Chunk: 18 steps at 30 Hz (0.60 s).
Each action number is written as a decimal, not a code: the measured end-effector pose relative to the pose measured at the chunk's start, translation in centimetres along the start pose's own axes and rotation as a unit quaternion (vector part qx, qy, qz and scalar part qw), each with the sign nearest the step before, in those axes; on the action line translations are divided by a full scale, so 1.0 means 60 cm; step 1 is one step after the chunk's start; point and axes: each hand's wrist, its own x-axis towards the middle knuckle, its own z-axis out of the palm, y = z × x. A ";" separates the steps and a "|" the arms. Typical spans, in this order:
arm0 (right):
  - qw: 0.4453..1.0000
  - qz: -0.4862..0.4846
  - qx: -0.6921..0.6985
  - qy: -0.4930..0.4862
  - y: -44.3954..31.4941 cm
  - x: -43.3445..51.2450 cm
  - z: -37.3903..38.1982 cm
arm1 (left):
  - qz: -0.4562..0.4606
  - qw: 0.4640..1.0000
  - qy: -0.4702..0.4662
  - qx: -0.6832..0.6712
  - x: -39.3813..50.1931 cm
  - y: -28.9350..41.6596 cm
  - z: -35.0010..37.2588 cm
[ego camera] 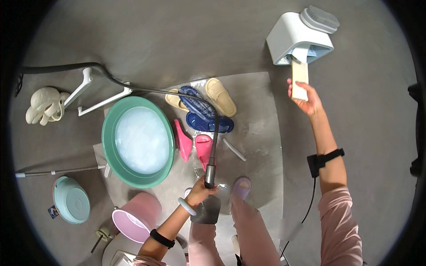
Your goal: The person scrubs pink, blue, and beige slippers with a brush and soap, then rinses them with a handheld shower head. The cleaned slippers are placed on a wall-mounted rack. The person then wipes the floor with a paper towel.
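Note:
My left hand (200, 193) grips the dark metal handle of a hand shower (210, 176). Its square black head (207, 210) hangs above my legs, and a black hose runs from the handle to the left wall. At the upper right, my right hand (309, 98) holds a flat cream-coloured bar (300, 78), which looks like a brush, though its bristles are hard to make out. The bar's far end reaches the opening of a white wall-mounted box (286, 36) with a sheet of white paper (300, 53) hanging in it. A grey-bristled brush (319, 19) lies on the box.
Below the hose stand a green basin (106, 133) of foamy water, pink slippers (203, 146), blue slippers (209, 122) and beige slippers (221, 97). A grey strip (234, 149) lies on the wet floor. A pink bucket (143, 202), white folding bars (105, 99) and a light-blue basin (71, 199) are leftward.

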 end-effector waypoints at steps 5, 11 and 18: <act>0.994 -0.033 0.106 0.000 -0.014 0.075 -0.034 | -0.013 1.000 0.021 -0.009 -0.021 -0.018 0.014; 0.984 -0.087 0.141 0.070 -0.007 0.095 -0.046 | 0.008 0.999 0.036 0.013 -0.031 -0.015 0.038; 0.955 -0.029 0.008 0.295 0.008 0.053 -0.017 | 0.016 1.000 0.025 -0.005 -0.044 0.003 0.072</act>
